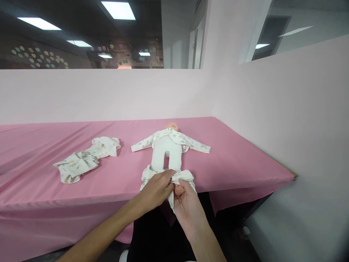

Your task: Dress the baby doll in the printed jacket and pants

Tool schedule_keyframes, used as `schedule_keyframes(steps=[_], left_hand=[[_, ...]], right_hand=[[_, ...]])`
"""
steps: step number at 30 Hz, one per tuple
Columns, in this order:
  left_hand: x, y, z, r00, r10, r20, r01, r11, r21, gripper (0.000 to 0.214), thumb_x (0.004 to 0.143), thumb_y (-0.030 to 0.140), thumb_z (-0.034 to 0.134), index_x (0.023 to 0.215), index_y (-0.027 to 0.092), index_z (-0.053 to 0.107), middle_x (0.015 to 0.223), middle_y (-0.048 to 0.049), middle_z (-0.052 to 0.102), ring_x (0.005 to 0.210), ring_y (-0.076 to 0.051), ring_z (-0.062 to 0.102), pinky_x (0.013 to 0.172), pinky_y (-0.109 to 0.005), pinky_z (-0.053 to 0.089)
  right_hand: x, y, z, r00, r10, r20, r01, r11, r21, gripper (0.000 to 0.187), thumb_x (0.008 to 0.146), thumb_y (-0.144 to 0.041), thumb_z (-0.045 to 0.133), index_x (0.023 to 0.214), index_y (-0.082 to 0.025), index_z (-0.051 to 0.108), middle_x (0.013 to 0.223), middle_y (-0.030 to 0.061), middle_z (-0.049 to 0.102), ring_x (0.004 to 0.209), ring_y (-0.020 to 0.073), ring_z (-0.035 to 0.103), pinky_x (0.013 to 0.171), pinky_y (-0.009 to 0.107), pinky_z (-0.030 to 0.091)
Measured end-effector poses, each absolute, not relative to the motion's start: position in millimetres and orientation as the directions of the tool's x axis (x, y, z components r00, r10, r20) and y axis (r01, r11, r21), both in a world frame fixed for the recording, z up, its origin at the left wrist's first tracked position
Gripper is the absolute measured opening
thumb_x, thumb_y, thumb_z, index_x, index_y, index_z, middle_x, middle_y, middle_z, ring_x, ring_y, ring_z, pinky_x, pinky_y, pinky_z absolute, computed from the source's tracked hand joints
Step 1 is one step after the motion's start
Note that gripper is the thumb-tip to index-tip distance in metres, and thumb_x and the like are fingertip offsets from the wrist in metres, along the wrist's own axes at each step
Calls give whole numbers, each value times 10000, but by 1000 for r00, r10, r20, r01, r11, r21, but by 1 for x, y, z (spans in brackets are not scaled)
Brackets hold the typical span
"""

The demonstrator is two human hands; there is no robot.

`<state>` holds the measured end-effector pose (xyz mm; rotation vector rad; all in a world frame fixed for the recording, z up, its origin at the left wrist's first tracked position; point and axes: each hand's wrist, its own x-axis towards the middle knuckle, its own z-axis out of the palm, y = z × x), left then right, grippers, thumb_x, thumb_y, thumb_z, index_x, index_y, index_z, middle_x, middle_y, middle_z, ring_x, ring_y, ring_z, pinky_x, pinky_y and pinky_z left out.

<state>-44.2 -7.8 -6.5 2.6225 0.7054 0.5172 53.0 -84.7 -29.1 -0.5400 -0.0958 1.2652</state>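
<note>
both hands (174,194) on printed trousers (178,179) at doll's (167,149) feet

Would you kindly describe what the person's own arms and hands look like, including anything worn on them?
Both forearms are bare, with no sleeves in view. The left hand and right hand wear no gloves, and no rings, watch or bracelet can be seen. Dark clothing shows below, between the arms.

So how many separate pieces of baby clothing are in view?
3: the open top on the doll, the trousers bunched at its feet in both hands, a loose garment lying left.
</note>
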Motion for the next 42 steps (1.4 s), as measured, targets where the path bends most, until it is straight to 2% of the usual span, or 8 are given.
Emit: schedule_keyframes(steps=[5, 8, 12, 18, 28, 33, 38, 42], left_hand=[[-46, 2, -18, 785, 501, 364, 489, -862, 132, 346, 877, 99, 354, 1194, 188, 458, 1009, -76, 614, 894, -224, 570, 708, -331, 434], [-50, 15, -20, 744, 494, 450, 532, -845, 49, 424, 848, 82, 388, 1257, 179, 444, 1021, -86, 618, 912, -231, 557, 753, -350, 437], [-49, 32, -20, 678, 517, 523, 581, -812, 50, 410, 885, 116, 364, 1280, 167, 460, 971, -80, 637, 893, -228, 570, 799, -363, 438], [-53, 38, -19, 739, 498, 455, 565, -825, -14, 374, 943, 307, 409, 1270, 160, 513, 965, -95, 649, 905, -256, 574, 811, -396, 433], [-131, 83, 19, 761, 639, -113, 540, -528, 655, 467, 767, 519, 612, 1139, 237, 603, 1156, -53, 621, 1046, -253, 565, 850, -315, 451], [-103, 91, 37, 778, 628, 3, 366, -457, 811, 224, 764, 374, 594, 893, 199, 537, 868, -5, 564, 807, -176, 537, 658, -246, 431], [-70, 108, 45, 727, 679, 104, 252, -405, 879, 253, 713, 237, 574, 955, 225, 500, 820, 35, 492, 666, -112, 462, 537, -196, 371], [-64, 132, 40, 716, 696, 57, 257, -337, 906, 315, 699, 208, 589, 1011, 221, 547, 844, 28, 531, 673, -108, 496, 564, -202, 398]], right_hand=[[46, -98, -27, 289, 946, -149, -804, 155, -574, 39, 791, -207, 662, 814, -238, 662, 868, -22, 657, 876, 113, 620, 900, 243, 502], [50, -112, -31, 258, 958, -128, -703, 95, -705, 306, 822, -288, 646, 1125, -251, 657, 1217, 12, 630, 1199, 176, 536, 1062, 319, 405], [76, -114, -44, 286, 953, 95, -88, 125, -988, 391, 901, -287, 532, 1290, -268, 568, 1339, 15, 565, 1286, 198, 463, 1126, 376, 305], [114, -91, -62, 143, 943, 299, 481, 198, -854, 335, 942, -236, 402, 1218, -249, 592, 1165, 32, 653, 1067, 188, 595, 949, 357, 458], [133, -50, -23, 248, 837, 488, 661, 222, -716, 240, 932, -367, 445, 1043, -219, 598, 1085, 60, 631, 1039, 209, 571, 914, 359, 447], [124, 6, 20, 61, 880, 471, 714, 291, -636, 303, 908, -407, 482, 1106, -216, 609, 1165, 78, 598, 1120, 231, 528, 963, 404, 400], [126, 45, 48, -320, 943, -87, 508, 94, -856, 308, 804, -474, 621, 946, -204, 667, 931, 45, 654, 832, 178, 600, 706, 293, 474], [140, 59, 48, -332, 916, -223, 407, -75, -910, 306, 725, -477, 711, 748, -182, 634, 748, 10, 625, 636, 112, 533, 529, 216, 397]])
